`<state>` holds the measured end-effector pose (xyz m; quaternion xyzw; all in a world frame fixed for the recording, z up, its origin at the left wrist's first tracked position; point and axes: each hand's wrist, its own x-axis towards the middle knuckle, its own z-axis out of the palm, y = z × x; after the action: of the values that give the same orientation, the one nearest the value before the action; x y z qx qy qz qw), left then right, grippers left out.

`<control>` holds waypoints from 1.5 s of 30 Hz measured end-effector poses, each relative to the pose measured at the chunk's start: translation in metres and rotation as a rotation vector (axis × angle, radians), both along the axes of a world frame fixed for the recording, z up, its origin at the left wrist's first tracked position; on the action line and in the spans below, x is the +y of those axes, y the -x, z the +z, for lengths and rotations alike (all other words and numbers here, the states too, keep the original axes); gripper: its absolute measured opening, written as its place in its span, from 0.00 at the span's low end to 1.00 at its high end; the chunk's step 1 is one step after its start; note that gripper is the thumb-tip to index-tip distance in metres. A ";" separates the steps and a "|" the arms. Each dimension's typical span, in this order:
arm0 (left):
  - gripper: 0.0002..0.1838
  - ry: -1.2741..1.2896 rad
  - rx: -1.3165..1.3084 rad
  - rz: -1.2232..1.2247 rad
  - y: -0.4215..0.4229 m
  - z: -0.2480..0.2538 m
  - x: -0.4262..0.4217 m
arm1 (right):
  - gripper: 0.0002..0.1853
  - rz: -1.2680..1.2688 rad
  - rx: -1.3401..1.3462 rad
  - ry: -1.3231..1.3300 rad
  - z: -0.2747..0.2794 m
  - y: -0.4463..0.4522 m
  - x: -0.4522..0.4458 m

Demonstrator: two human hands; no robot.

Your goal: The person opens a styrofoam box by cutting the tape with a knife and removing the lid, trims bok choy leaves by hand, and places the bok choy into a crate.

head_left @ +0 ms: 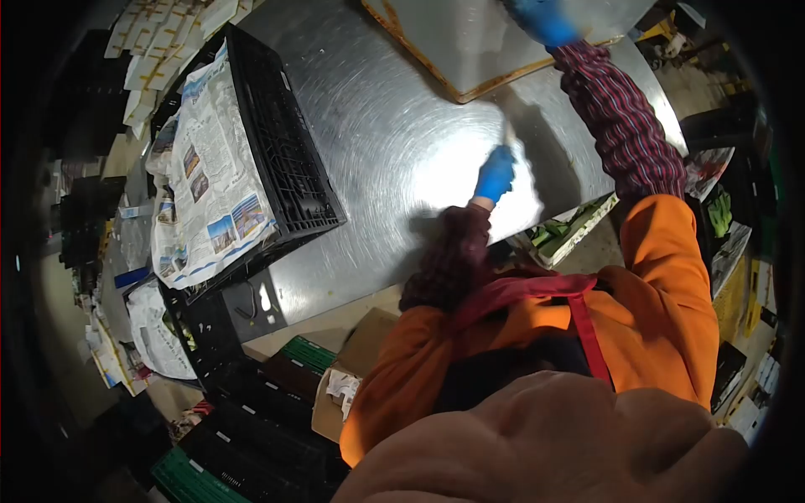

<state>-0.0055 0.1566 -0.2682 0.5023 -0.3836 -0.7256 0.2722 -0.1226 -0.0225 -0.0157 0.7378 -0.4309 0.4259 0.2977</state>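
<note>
My left hand (496,174), in a blue glove, is closed above the steel table (369,109). A thin, pale, narrow thing (509,132) sticks out beyond its fingers; its kind is too unclear to name. My right hand (547,21), also blue-gloved, is stretched far forward at the top edge of the view. Motion smears its fingers, and part of it is cut off. Near it lies a pale, flat panel (470,50) with a brown, worn-looking rim, on the far side of the table.
On the table's left stands a black plastic crate (289,142), its side covered with newspaper (210,168). A white box with green vegetables (553,235) sits below the near edge. Green and black crates (197,474) and a cardboard box (369,331) stand at lower left.
</note>
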 end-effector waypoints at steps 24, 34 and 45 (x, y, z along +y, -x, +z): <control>0.10 -0.073 0.398 0.453 0.205 0.061 0.090 | 0.16 0.368 -0.879 -1.332 -0.196 0.222 0.263; 0.24 1.508 -0.862 0.945 0.112 0.235 -0.062 | 0.19 0.041 -0.941 -0.555 -0.133 0.327 0.167; 0.26 1.288 -1.858 1.056 0.106 0.230 -0.189 | 0.08 0.470 -1.731 -0.908 -0.160 0.462 0.051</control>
<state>-0.1111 -0.0325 -0.0385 0.6925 -0.4677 0.4212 0.3526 -0.5846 0.0286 -0.1759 0.2845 -0.4642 0.6589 -0.5191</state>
